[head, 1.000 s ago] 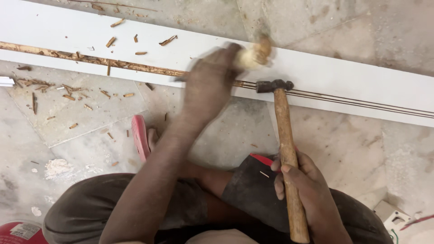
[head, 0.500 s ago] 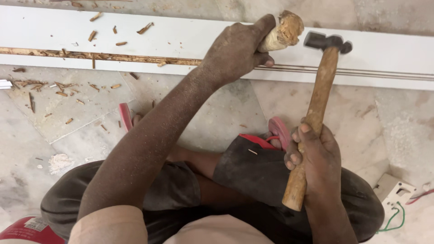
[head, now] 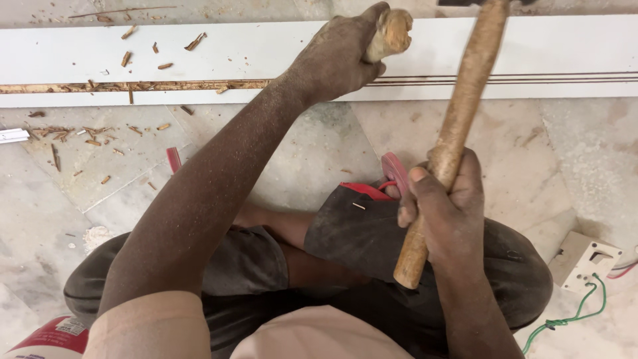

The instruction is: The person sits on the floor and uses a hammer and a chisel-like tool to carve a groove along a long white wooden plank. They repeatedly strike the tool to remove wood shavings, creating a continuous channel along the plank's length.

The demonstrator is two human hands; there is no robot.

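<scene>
My left hand [head: 339, 56] grips a chisel by its worn wooden handle [head: 392, 33], set against the grooved line of a long white board [head: 266, 50] lying across the stone floor. My right hand [head: 442, 203] holds a hammer by its long wooden handle [head: 465, 100], raised upright; the steel head is cut off at the top edge. Left of the chisel the groove [head: 133, 86] is chipped out to raw brown wood. Right of it the lines are thin and uncut. The chisel's blade is hidden behind my hand.
Wood chips [head: 66, 133] lie scattered on the board and floor at left. I sit cross-legged with red sandals [head: 392, 173]. A white switch box [head: 588, 259] with green wire [head: 571, 312] lies at right, a red container [head: 50, 339] at bottom left.
The hammer has swung up from beside the chisel, and its head has left the frame at the top. My left hand keeps the chisel on the groove.
</scene>
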